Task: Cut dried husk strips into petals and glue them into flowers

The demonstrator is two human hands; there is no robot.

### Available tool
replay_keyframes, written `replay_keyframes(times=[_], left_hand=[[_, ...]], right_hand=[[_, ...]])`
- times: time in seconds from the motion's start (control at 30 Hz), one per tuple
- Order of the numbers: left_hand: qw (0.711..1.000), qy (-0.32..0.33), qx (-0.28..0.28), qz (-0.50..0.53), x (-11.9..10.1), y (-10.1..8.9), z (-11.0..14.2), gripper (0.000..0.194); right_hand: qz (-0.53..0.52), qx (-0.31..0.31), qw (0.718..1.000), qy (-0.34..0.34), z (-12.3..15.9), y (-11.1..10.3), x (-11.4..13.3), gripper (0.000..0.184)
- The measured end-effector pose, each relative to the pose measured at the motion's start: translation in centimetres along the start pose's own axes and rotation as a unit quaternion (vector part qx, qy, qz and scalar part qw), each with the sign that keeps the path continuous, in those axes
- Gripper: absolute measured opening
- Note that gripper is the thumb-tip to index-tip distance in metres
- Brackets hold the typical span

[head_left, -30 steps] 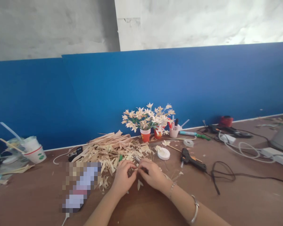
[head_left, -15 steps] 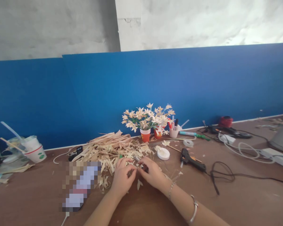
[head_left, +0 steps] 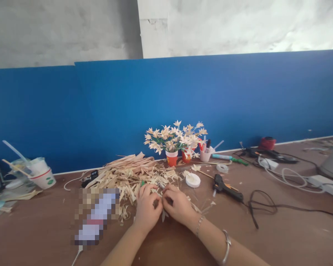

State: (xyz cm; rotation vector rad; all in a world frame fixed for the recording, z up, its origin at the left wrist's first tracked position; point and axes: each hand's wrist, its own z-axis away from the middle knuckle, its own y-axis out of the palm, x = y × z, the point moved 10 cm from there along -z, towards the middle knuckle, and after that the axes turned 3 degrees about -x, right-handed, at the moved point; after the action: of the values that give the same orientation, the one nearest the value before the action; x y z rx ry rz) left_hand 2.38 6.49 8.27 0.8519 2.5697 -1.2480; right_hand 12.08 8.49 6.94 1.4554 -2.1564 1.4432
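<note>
My left hand (head_left: 149, 208) and my right hand (head_left: 177, 205) meet fingertip to fingertip over the front of the table. Both are closed in a pinch, and whatever lies between the fingers is too small and hidden to name. Just below the fingertips a pale petal-like piece (head_left: 163, 215) shows. Behind my hands spreads a heap of dry, cream-coloured husk strips (head_left: 127, 171). Beyond it, pale flowers on green stems (head_left: 172, 137) stand in red paper cups (head_left: 171, 159). A white round lid (head_left: 192, 180) lies to the right of my right hand.
A black glue gun (head_left: 224, 188) with its cable lies on the right, near a tape roll (head_left: 222, 168). A blurred phone-like device (head_left: 96, 218) lies left. White cups (head_left: 43, 178) stand far left; a power strip (head_left: 326, 184) and cords lie far right. A blue panel (head_left: 113, 103) rises behind.
My hands have drawn slightly closer, with the fingertips now touching. The right hand has shifted a little left and the petal-like piece below is more covered.
</note>
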Motion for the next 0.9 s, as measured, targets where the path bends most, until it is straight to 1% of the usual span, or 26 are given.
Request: replay_keyframes(times=[0.1, 0.27, 0.33, 0.43, 0.5, 0.63, 0.73, 0.9], left_hand=[[1.000, -0.001, -0.008, -0.001, 0.0, 0.0, 0.0, 0.016], [1.000, -0.002, -0.011, -0.016, -0.2, -0.1, 0.0, 0.016], [0.999, -0.009, -0.018, -0.028, 0.0, -0.3, 0.0, 0.016], [0.998, -0.027, -0.033, -0.039, 0.7, -0.6, 0.0, 0.016], [0.998, -0.035, -0.035, -0.038, 1.2, -0.6, 0.0, 0.014], [0.999, -0.031, -0.024, -0.029, 1.5, -0.2, -0.1, 0.014], [0.999, -0.030, -0.010, -0.025, 1.4, 0.1, 0.0, 0.013], [0.999, -0.043, 0.002, -0.009, 1.7, 0.3, 0.0, 0.008]], right_hand=[[-0.004, -0.022, 1.000, 0.019, 0.0, 0.1, -0.4, 0.014], [0.010, -0.039, 0.998, 0.053, 0.2, 0.4, -1.1, 0.014], [0.039, -0.048, 0.995, 0.072, 0.2, 0.1, -1.6, 0.013], [0.071, -0.073, 0.990, 0.093, 0.1, -1.0, -2.7, 0.012], [0.048, -0.077, 0.993, 0.079, -0.2, -1.4, -2.8, 0.012], [-0.024, -0.047, 0.997, 0.055, -0.4, -0.9, -2.5, 0.020], [-0.033, -0.034, 0.998, 0.046, -0.3, -0.5, -1.8, 0.013], [-0.019, -0.023, 0.999, 0.033, -0.1, -0.3, -1.3, 0.012]])
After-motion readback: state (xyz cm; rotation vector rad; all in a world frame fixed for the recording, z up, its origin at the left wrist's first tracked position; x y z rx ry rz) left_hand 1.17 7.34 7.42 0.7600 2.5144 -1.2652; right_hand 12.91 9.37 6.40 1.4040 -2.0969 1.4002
